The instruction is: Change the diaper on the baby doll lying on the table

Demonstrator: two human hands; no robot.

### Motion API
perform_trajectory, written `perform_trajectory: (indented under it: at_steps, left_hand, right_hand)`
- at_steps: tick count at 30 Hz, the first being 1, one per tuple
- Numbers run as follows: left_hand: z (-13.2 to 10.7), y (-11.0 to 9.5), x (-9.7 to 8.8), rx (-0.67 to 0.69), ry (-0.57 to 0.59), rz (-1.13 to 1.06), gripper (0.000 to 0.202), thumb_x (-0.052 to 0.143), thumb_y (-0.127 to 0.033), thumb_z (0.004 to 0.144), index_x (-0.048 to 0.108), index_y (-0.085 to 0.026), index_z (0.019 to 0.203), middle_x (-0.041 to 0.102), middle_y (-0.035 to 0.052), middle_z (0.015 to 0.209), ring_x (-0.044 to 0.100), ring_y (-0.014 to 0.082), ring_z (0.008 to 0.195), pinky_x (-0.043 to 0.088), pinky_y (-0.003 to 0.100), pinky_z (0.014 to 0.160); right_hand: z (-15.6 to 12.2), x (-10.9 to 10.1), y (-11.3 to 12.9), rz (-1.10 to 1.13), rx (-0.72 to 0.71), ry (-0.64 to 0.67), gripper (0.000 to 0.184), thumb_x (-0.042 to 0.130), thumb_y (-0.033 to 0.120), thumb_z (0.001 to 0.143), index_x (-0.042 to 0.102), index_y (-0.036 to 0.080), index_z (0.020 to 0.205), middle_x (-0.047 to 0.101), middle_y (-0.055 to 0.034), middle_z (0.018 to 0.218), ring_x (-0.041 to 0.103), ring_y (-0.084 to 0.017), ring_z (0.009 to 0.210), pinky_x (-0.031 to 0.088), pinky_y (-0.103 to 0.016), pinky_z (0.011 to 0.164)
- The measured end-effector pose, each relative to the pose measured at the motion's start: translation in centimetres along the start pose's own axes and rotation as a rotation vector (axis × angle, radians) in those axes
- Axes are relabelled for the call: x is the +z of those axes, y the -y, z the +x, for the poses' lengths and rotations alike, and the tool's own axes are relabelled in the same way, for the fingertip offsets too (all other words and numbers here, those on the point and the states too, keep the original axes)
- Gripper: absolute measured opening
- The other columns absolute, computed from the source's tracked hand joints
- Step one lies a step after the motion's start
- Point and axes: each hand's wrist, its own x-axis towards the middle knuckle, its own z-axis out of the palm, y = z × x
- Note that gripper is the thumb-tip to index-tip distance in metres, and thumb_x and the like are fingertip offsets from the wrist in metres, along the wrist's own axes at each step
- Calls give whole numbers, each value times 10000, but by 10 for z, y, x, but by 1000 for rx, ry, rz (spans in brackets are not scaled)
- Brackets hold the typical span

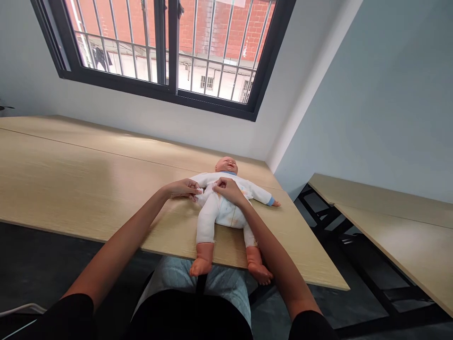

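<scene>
Head view gives me both forearms reaching forward from black sleeves (307, 326), elbows apart, wrists converging over a doll (230, 215). My left hand (186, 189) has thumb and fingers pinched on a small white tab (200, 191) beside the doll's hip. My right hand (228, 189) bends in across its waist, thumb and fingertips close together; whether they grip the white material there I cannot tell. The hands are near each other, not touching. The doll lies on its back on a pale wooden table (106, 189), head away from me, feet past the near edge. Beyond stands a dark-framed window (173, 52) with bars, brick outside; a second table (389, 226) is at right, beside a bluish wall (396, 94).
</scene>
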Motion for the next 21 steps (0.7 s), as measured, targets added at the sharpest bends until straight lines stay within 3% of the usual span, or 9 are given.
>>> perform_trajectory:
  at_steps: [7,14,18,21]
  left_hand:
    - [-5,-5,-5,48,-166,78,466,850,-525,614,556,-171,690,651,-2,621,647,135,607,510,229,590]
    - [-8,-8,-11,156,-349,52,480,789,-552,677,487,-185,738,663,-4,654,656,136,643,480,207,560]
    - [-13,-16,-5,175,-303,43,436,771,-524,718,503,-183,754,698,26,693,691,163,709,520,247,639]
    - [-18,-25,3,190,-216,30,440,788,-513,716,504,-177,746,717,42,721,701,167,739,521,254,680]
  right_hand:
    - [-1,-1,-1,-34,-8,-9,170,609,326,670,545,169,669,593,10,684,518,-135,634,384,-245,606]
    - [4,1,5,-326,31,-12,75,562,218,730,563,164,678,632,-6,741,572,-143,699,424,-238,656]
    - [20,10,13,-497,26,25,57,613,142,699,602,164,647,635,-28,715,576,-171,711,422,-265,677]
    - [33,20,16,-655,15,38,92,658,109,676,621,170,618,654,-81,777,595,-242,864,431,-313,761]
